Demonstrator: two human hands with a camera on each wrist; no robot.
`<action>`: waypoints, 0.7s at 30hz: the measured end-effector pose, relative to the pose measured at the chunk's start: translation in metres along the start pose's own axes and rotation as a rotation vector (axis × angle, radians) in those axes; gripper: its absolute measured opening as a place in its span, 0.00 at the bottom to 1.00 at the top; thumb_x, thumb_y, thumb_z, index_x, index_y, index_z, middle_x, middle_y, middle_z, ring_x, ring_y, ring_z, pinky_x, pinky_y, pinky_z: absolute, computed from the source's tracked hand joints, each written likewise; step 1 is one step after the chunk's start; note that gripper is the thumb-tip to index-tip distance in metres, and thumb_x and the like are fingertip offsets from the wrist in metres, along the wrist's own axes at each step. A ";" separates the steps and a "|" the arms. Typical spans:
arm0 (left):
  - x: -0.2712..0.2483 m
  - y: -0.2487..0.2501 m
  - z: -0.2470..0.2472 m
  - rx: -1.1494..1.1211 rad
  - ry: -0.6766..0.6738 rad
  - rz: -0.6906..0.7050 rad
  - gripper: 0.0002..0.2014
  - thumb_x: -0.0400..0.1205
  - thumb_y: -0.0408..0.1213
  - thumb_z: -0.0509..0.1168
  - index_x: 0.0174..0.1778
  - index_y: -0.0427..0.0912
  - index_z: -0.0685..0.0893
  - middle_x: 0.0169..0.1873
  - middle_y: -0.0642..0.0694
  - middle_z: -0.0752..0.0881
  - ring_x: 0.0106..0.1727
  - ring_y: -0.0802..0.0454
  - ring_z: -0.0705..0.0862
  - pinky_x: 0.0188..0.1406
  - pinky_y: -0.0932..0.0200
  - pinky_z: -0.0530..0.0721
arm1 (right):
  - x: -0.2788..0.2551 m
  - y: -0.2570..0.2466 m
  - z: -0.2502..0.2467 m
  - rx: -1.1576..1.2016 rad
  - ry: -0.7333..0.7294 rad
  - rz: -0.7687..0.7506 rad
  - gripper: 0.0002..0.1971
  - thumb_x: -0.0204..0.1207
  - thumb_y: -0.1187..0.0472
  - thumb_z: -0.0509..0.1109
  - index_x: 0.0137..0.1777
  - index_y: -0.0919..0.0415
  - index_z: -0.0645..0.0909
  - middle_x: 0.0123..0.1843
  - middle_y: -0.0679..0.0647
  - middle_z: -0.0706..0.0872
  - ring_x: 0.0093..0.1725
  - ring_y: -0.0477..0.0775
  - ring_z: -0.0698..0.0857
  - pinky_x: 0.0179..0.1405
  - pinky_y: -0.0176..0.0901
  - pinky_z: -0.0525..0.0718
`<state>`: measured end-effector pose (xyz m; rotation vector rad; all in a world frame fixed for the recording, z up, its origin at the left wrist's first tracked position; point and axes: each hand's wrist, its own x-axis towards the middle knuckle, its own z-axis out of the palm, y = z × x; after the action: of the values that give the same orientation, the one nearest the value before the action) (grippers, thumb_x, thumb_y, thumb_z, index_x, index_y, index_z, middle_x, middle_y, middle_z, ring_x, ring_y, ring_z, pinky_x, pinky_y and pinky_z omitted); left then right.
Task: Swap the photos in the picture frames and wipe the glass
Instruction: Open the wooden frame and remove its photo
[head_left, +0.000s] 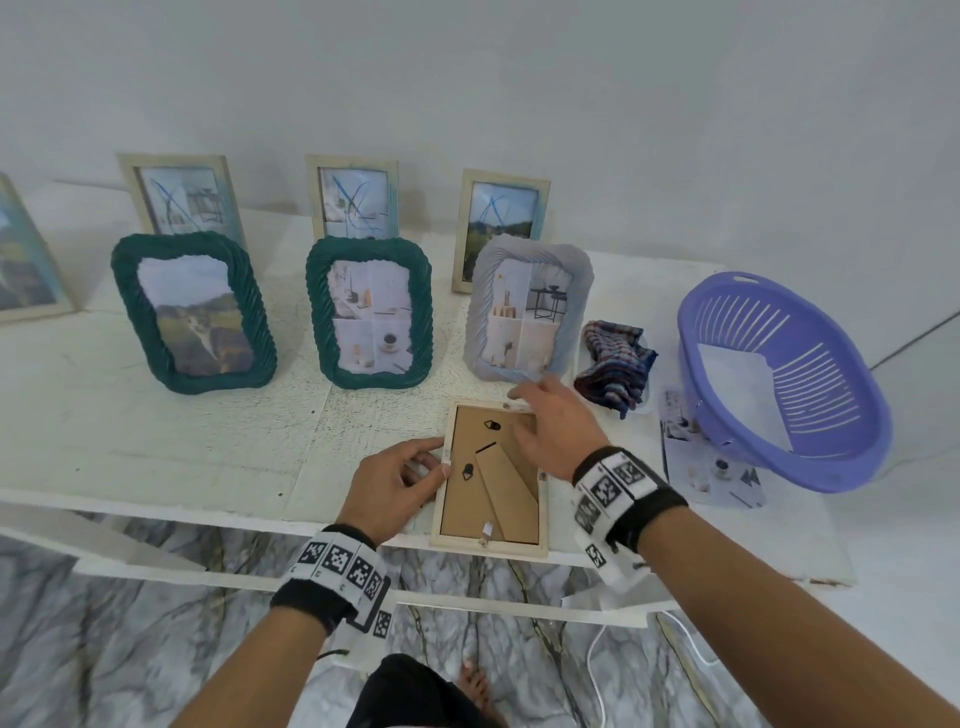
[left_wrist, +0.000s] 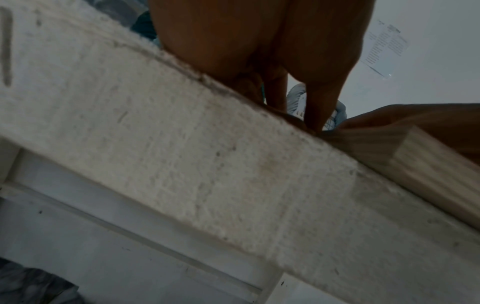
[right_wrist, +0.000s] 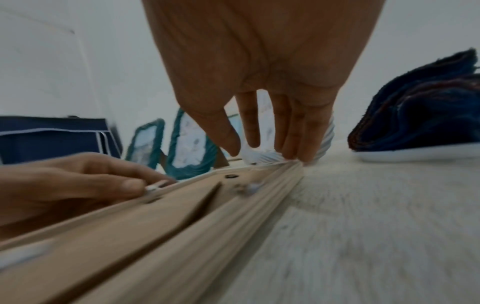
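A light wooden picture frame (head_left: 467, 441) lies face down at the table's front edge, brown backing and folded stand up. My left hand (head_left: 436, 464) pinches a small tab on its left rail, fingers curled; the right wrist view shows this left hand (right_wrist: 78, 181) at the white tab. My right hand (head_left: 524, 415) reaches over the frame's far right corner with straight fingers (right_wrist: 298, 131), tips touching the far rail (right_wrist: 285, 170). A folded checked cloth (head_left: 615, 364) lies just right of that hand. In the left wrist view my left hand (left_wrist: 259, 61) meets the frame's rail (left_wrist: 415, 164) at the table edge.
Two green frames (head_left: 192, 312) (head_left: 369, 317) and a grey frame (head_left: 530, 312) stand behind, with wooden frames (head_left: 501, 228) against the wall. A purple basket (head_left: 779, 379) sits at the right over loose photo prints (head_left: 711, 467). The lying frame overhangs the table's front edge (head_left: 208, 512).
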<state>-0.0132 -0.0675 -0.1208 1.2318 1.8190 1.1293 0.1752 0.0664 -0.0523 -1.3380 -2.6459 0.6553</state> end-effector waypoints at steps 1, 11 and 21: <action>0.000 0.000 0.000 0.002 0.000 0.001 0.15 0.78 0.39 0.75 0.61 0.52 0.87 0.39 0.56 0.89 0.36 0.58 0.85 0.46 0.50 0.91 | -0.013 -0.005 0.002 0.014 0.021 -0.020 0.16 0.80 0.56 0.64 0.66 0.57 0.78 0.58 0.55 0.76 0.57 0.54 0.76 0.54 0.44 0.78; 0.000 0.002 -0.001 0.029 0.005 0.010 0.15 0.78 0.39 0.75 0.62 0.49 0.87 0.40 0.57 0.89 0.33 0.64 0.83 0.45 0.60 0.90 | -0.112 -0.036 0.052 -0.154 0.152 -0.107 0.18 0.66 0.39 0.64 0.33 0.54 0.84 0.34 0.48 0.77 0.35 0.53 0.77 0.31 0.44 0.78; 0.001 -0.002 -0.001 0.003 -0.015 -0.001 0.15 0.78 0.39 0.75 0.62 0.50 0.87 0.39 0.56 0.89 0.35 0.57 0.86 0.44 0.51 0.91 | -0.100 -0.052 0.074 -0.108 0.182 -0.081 0.07 0.64 0.54 0.76 0.36 0.53 0.81 0.38 0.48 0.80 0.39 0.53 0.80 0.35 0.45 0.79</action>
<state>-0.0154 -0.0670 -0.1218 1.2378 1.8103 1.1140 0.1766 -0.0639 -0.0873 -1.2434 -2.6045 0.3666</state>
